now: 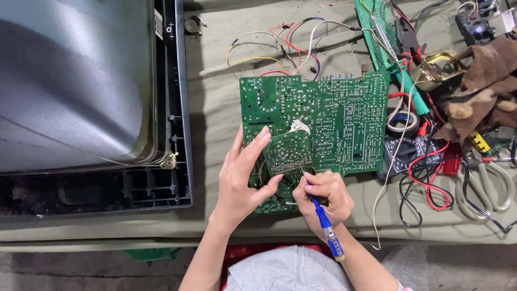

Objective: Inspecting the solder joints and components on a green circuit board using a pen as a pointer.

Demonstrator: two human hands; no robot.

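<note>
Green small board, pinched by left hand fingers over large board; right hand fingers closed around blue-handled tool; tabletop with wires.

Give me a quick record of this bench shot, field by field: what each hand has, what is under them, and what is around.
left hand: holds small green circuit board by its edge
right hand: grips blue-handled tool, tip toward the small board
beneath: large green circuit board, solder side up, on olive cloth
left of the hands: picture tube in black frame, face down
right of the hands: tape roll, red and black leads, brown rag
</note>
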